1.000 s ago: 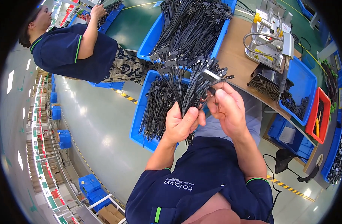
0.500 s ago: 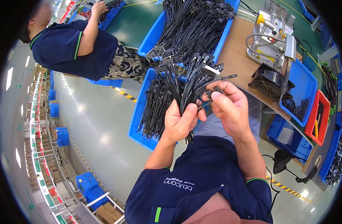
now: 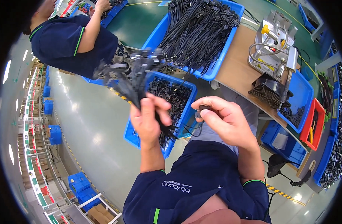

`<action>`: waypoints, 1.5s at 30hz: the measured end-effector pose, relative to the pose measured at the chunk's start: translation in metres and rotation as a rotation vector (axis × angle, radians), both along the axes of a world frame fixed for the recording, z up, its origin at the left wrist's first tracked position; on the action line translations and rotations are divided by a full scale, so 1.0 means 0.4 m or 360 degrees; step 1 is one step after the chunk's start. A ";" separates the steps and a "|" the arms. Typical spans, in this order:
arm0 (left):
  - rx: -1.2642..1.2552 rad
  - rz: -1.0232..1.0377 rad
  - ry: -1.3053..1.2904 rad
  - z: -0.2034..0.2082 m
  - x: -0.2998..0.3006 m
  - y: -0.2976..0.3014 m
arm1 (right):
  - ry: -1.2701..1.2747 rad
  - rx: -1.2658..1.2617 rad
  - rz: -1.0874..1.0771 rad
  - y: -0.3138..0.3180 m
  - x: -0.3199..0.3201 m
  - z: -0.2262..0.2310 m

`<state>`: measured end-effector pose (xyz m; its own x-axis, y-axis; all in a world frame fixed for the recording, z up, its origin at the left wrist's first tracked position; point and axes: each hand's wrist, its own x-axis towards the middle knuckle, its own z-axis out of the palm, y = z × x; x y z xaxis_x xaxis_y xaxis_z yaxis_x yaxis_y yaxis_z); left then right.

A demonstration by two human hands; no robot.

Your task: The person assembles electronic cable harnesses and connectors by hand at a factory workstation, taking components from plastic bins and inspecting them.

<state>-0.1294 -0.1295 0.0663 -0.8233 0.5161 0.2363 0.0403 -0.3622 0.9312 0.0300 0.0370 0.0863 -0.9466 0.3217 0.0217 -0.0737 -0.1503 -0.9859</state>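
Observation:
My left hand (image 3: 146, 119) is closed around a bundle of black cables (image 3: 135, 84), whose connector ends fan out above the fist and are blurred by motion. My right hand (image 3: 230, 119) pinches a small black connector (image 3: 205, 108) between thumb and forefinger. A thin black cable (image 3: 195, 130) curves between the two hands; whether it runs to the pinched connector is hidden by the fingers. Below and behind the bundle is a blue bin (image 3: 191, 87) with many more black cables in it.
A larger blue bin (image 3: 212, 76) heaped with black cables sits on the bench ahead. To the right are a metal bench machine (image 3: 270, 48), a black fan (image 3: 270, 89), a blue tray (image 3: 307, 93) and a red tray (image 3: 320, 108). A co-worker (image 3: 66, 44) stands far left.
My left hand has swung the cable bundle left, away from my right hand. The right hand still pinches the connector, now apart from the bundle. The head view has shifted slightly.

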 end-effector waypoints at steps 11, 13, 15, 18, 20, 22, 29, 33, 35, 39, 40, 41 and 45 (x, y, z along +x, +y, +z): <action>0.0224 0.0098 -0.0055 -0.008 -0.080 -0.113 | 0.0873 -0.0239 -0.0971 0.299 -0.214 0.248; 0.0187 0.0151 -0.0117 -0.036 -0.079 -0.150 | 0.0686 -0.0258 -0.1020 0.300 -0.337 0.276; 0.0188 0.0116 -0.0134 -0.038 -0.075 -0.148 | 0.0666 -0.0217 -0.1013 0.435 -0.433 0.182; 0.0160 0.0150 -0.0178 -0.045 -0.070 -0.166 | 0.0372 -0.0222 -0.1265 0.471 -0.511 0.101; 0.0114 0.0110 -0.0207 -0.049 -0.069 -0.176 | 0.0244 0.0062 -0.1373 0.499 -0.532 0.052; 0.0109 0.0092 -0.0210 -0.046 -0.072 -0.171 | -0.0068 0.0536 -0.1599 0.533 -0.520 0.038; 0.0034 0.0038 -0.0145 -0.049 -0.063 -0.144 | 0.0249 0.0812 -0.1678 0.350 -0.400 0.061; -0.0019 0.0017 -0.0131 -0.043 -0.048 -0.118 | 0.0241 0.0046 -0.0881 0.099 -0.268 0.073; -0.0124 0.0033 -0.0070 -0.025 -0.031 -0.100 | 0.0250 -0.0076 -0.0497 0.010 -0.208 0.034; -0.0304 0.0013 0.0012 -0.014 0.017 -0.066 | 0.0216 -0.0136 -0.0224 -0.094 -0.163 -0.029; -0.0358 0.0008 0.0024 -0.014 0.033 -0.059 | 0.0268 -0.0121 -0.0188 -0.102 -0.154 -0.041; -0.0366 -0.0012 -0.0002 -0.034 0.047 -0.060 | 0.0354 -0.0189 -0.0211 -0.117 -0.152 -0.042; -0.0568 -0.0125 0.0282 -0.030 0.105 -0.049 | 0.0400 -0.0057 -0.0359 -0.132 -0.124 -0.055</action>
